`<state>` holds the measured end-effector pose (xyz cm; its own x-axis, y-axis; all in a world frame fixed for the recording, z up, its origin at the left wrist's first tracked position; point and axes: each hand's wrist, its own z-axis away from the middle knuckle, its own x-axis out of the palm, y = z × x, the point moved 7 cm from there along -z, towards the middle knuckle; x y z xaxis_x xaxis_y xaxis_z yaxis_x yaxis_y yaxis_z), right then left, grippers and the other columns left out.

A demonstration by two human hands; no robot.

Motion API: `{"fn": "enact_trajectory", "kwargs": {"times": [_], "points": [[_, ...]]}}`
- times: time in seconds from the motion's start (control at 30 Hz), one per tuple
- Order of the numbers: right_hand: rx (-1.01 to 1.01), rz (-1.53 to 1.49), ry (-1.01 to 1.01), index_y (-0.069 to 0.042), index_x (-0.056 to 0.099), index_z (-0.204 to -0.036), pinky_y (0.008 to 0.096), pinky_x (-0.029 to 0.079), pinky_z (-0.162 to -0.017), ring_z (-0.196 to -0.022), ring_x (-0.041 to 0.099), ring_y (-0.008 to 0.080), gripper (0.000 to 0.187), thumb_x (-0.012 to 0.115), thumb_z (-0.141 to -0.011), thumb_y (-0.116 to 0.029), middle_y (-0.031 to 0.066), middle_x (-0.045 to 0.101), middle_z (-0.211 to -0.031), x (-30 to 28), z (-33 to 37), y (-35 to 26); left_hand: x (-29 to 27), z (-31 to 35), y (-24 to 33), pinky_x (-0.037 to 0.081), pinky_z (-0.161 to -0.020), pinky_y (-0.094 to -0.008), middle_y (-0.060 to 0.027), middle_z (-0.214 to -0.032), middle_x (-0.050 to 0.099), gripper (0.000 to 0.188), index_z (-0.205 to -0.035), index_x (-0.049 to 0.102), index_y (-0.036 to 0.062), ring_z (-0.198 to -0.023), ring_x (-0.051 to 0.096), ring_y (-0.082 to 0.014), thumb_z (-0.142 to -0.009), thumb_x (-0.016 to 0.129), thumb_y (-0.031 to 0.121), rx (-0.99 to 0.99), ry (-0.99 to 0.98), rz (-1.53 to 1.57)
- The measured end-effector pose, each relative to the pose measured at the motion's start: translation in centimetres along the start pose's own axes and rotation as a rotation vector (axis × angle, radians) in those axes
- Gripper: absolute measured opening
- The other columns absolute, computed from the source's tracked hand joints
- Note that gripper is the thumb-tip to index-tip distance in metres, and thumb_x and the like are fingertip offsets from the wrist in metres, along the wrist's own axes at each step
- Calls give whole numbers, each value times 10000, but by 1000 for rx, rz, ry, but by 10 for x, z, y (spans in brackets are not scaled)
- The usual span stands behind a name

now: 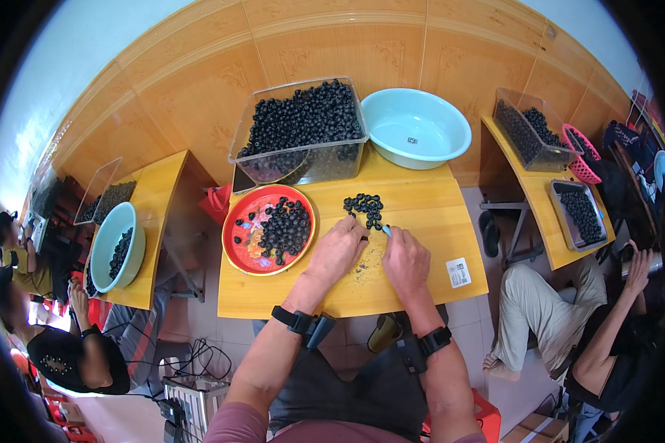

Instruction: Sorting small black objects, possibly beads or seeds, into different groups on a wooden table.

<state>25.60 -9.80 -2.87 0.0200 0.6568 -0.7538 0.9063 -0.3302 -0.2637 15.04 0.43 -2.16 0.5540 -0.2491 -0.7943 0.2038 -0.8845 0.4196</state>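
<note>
My left hand (338,247) is over the yellow table (436,221), its thumb and fingers pinched around a small dark, round, bead-like piece. Close beside it, my right hand (406,260) grips a slim tool with a light blue handle (386,230); the rest of the tool is too small to make out. Just beyond both hands lies a loose group of dark round pieces (365,204). Fine crumbs (360,273) are scattered on the wood between my wrists. To the left, a red round tray (230,247) with a patterned base carries more of these pieces.
At the back stands a clear plastic bin (325,164) heaped with dark pieces, beside a light blue basin (443,151). A white label (458,272) lies at the right front. People sit at side tables; the left one bears a blue basin (131,255), the right one a metal tray (602,238).
</note>
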Motion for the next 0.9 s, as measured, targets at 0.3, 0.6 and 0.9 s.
{"fn": "enact_trajectory", "kwargs": {"times": [0.3,0.6,0.9], "points": [[-11,-20,20,-56,622,-920,418,550,-579,-689,687,294,38,649,-896,-66,108,640,-760,-4,2,-1,-1,6,5,538,-847,-458,-183,-986,625,249,-1078,686,-1,-941,650,-388,-890,762,144,-103,-6,94],[-4,-11,-12,-55,605,-911,430,550,-579,-686,687,306,44,645,-894,-62,112,634,-758,0,1,2,5,12,-7,565,-766,-397,-165,-942,679,218,-1045,716,11,-828,686,-308,-851,799,67,-298,39,224],[-17,-6,-42,-48,616,-906,425,561,-583,-694,694,304,34,640,-899,-70,112,640,-767,1,0,-2,16,21,-25,557,-733,-289,-71,-937,703,218,-1068,752,14,-791,660,-131,-865,814,62,-446,204,432]]}}
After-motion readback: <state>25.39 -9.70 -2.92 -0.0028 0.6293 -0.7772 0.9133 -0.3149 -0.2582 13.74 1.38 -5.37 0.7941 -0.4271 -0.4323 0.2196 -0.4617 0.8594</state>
